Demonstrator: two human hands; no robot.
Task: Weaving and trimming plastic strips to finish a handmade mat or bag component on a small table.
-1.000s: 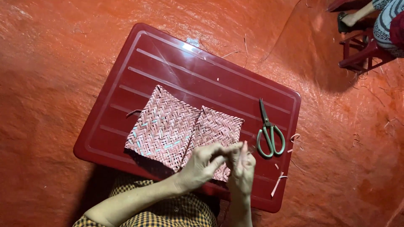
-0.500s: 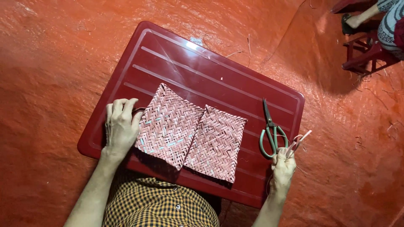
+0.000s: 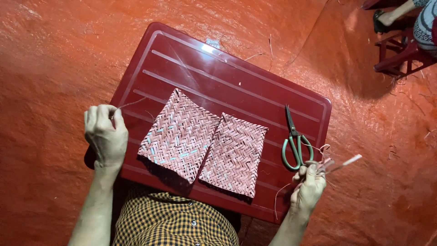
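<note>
1. While the right hand point(image 3: 308, 187) sits at the right front edge of the worktop point(image 3: 205, 73), its fingers point(image 3: 314, 171) are pinched together on a few thin pale strips point(image 3: 341, 162), whose long axis runs out to the right and slightly upward, past the worktop's edge.
2. Just beside that hand lies one pair of green-handled scissors point(image 3: 293, 141), blades shut, tips pointing away from the person and handles toward them.
3. Two pink woven mats point(image 3: 182, 134) lie side by side in the middle of the worktop, edges touching, each tilted so a corner points away; the left one shows pale blue flecks.
4. At the left edge, the left hand point(image 3: 105, 134) has its fingers curled shut on one thin strand point(image 3: 132, 103) that trails to the right.
5. One dark red ribbed plastic worktop carries everything, standing on an orange sheet-covered floor point(image 3: 45, 54).
</note>
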